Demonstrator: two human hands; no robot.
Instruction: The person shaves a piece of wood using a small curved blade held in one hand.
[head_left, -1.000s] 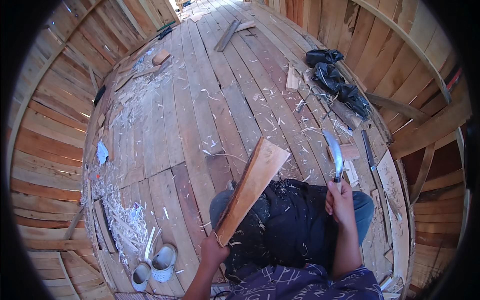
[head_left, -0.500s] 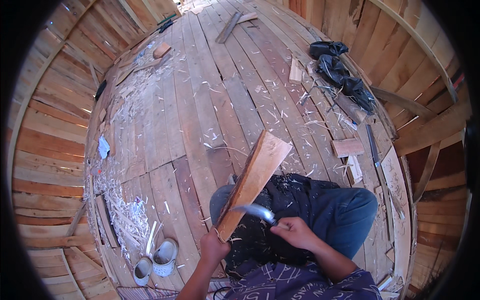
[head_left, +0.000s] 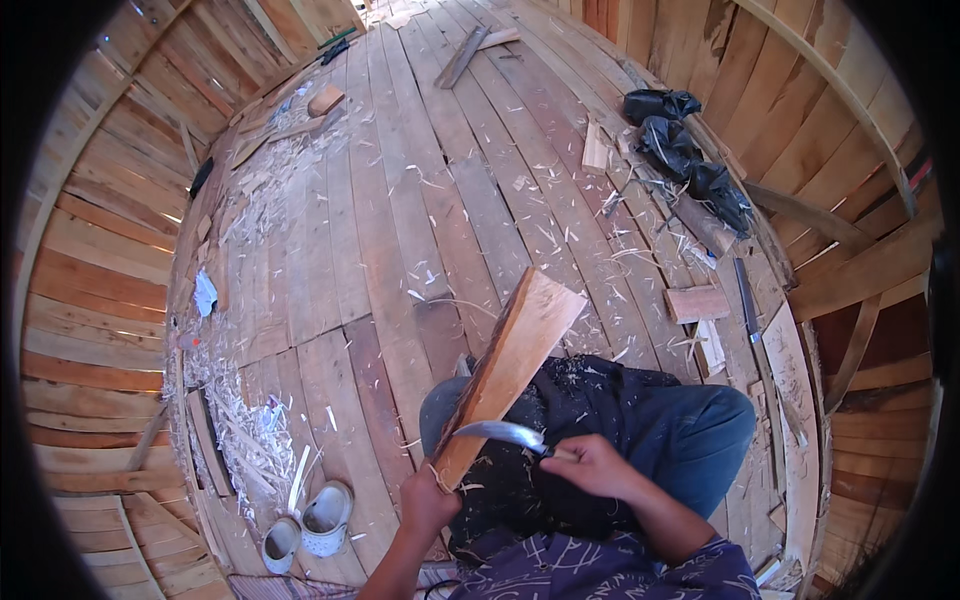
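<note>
A long wedge-shaped piece of wood [head_left: 512, 365], wide at its far end and narrow at the near one, slants across my lap. My left hand [head_left: 430, 500] is closed around its narrow lower end. In my right hand [head_left: 588, 464] is the handle of a curved knife [head_left: 505, 432], its bright blade lying across the wood a little above my left hand. The wood's left side looks dark and rough, while its upper face is pale and smooth. Small shavings speckle the dark cloth [head_left: 520, 490] over my crossed legs.
Wood shavings [head_left: 255, 430] pile up along the left wall. Pale clogs [head_left: 326, 518] stand at lower left. Black plastic bags [head_left: 668, 140] lie by the right wall, with a wood block [head_left: 697, 304], a dark long-bladed tool [head_left: 746, 298] and a long board [head_left: 795, 400] nearer me.
The knife blade has slid slightly down the wood toward my left hand and lies flatter across it. My left hand keeps its hold on the narrow end.
</note>
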